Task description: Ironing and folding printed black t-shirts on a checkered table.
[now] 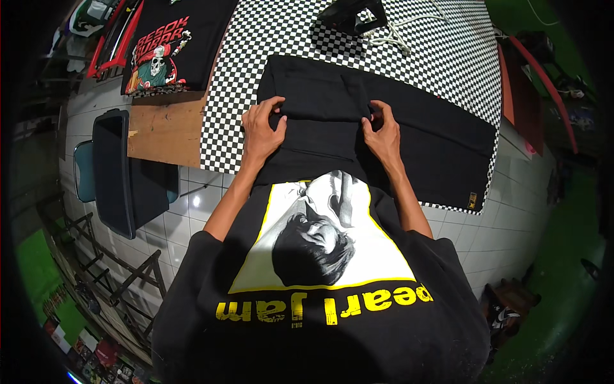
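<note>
A black cloth garment (431,139), apparently a T-shirt, lies partly folded on a table with a black-and-white checkered cover (230,86). One part of it is turned over into a narrow band across its left half. My left hand (263,128) pinches the left end of the band's near edge between thumb and fingers. At the right end of that same edge my right hand (384,132) pinches the cloth likewise. A small label (472,200) sits at the garment's near right corner. The fingertips are partly hidden in the dark folds.
A clothes iron (354,18) with a pale cord (395,41) stands at the table's far side. To the left, a printed black T-shirt (192,62) lies on a wooden board (165,127). A dark plastic bin (111,173) stands by a teal chair (84,170).
</note>
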A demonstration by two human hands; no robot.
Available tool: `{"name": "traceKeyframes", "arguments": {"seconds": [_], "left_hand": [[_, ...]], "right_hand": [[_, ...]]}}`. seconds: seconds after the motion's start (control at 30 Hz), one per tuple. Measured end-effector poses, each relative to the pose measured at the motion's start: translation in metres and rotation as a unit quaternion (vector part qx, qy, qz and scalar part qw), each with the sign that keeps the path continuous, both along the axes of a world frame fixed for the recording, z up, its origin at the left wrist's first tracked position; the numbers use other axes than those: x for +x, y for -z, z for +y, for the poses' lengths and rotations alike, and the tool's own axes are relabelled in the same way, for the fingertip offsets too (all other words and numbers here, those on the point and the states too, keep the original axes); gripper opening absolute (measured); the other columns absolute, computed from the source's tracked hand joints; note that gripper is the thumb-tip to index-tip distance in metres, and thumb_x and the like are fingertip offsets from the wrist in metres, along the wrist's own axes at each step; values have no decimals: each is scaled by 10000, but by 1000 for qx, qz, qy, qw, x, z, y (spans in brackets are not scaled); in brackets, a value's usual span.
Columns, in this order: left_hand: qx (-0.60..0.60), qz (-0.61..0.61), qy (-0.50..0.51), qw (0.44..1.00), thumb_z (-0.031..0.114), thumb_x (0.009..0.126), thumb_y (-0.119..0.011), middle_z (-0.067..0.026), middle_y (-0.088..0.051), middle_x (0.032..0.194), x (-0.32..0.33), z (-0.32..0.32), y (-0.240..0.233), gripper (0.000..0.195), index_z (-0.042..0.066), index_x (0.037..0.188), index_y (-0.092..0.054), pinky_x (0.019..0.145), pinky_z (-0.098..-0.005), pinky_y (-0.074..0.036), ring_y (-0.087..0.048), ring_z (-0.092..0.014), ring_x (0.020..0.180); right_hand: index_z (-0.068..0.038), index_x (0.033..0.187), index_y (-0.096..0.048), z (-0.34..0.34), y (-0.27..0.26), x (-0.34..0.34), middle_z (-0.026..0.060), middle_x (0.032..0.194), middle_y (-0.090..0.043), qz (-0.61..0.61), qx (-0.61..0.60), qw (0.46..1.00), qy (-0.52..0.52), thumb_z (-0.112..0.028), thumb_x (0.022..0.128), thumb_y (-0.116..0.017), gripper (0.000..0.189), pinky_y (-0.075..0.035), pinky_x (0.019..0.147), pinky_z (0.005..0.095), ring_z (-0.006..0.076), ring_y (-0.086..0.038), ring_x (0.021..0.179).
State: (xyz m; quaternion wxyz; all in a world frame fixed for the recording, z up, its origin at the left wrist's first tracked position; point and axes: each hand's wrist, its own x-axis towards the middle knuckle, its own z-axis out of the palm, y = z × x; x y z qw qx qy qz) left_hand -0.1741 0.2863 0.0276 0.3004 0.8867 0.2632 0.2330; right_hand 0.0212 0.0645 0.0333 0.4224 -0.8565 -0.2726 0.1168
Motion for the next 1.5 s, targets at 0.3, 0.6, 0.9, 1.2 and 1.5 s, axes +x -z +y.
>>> {"name": "traceKeyframes", "arguments": {"seconds": [0.3, 0.6, 0.9, 1.2, 1.5], "left_hand": [[-126, -2, 1, 992, 55, 814, -676, 31, -644, 837, -3, 13, -3, 382, 139, 1186, -676, 883, -363, -389, -584, -166, 802], [-11, 27, 14, 999, 57, 828, -675, 3, -678, 937, -2, 2, -6, 399, 149, 1216, -656, 899, -376, -377, -598, -200, 905], [63, -2, 36, 997, 39, 819, -664, -1, -654, 878, -10, 4, -16, 328, 129, 1130, -713, 879, -360, -356, -576, -195, 858], [122, 61, 85, 987, 79, 780, -684, -59, -626, 943, -13, 1, -13, 251, 90, 1020, -757, 939, -390, -366, -574, -238, 909], [173, 34, 125, 976, 276, 938, -613, -180, -479, 1494, 77, -19, 2, 517, 88, 1414, -544, 1182, -522, -297, -444, -342, 1392]], "right_hand": [[-39, 1193, -638, -6, 1, 13, 31, 888, -671, 98, 37, 994, -9, -78, 923, -707, 281, -499, 699, 259, 85, -601, 770], [-33, 1174, -641, -9, 4, 11, 25, 897, -668, 63, 51, 996, -41, -24, 913, -662, 263, -494, 698, 251, 72, -600, 779], [-49, 1124, -668, -14, -9, 13, 88, 897, -677, -36, -14, 996, -79, -13, 876, -654, 251, -521, 716, 305, 186, -648, 760], [-82, 1134, -689, -16, -22, 19, 114, 1031, -674, -181, -113, 968, -134, -35, 810, -624, 333, -502, 875, 406, 301, -659, 994], [-192, 1545, -407, 63, 7, 0, 151, 1613, -326, -290, -137, 935, -153, -262, 992, -507, 566, -194, 1185, 585, 309, -350, 1455]]}}
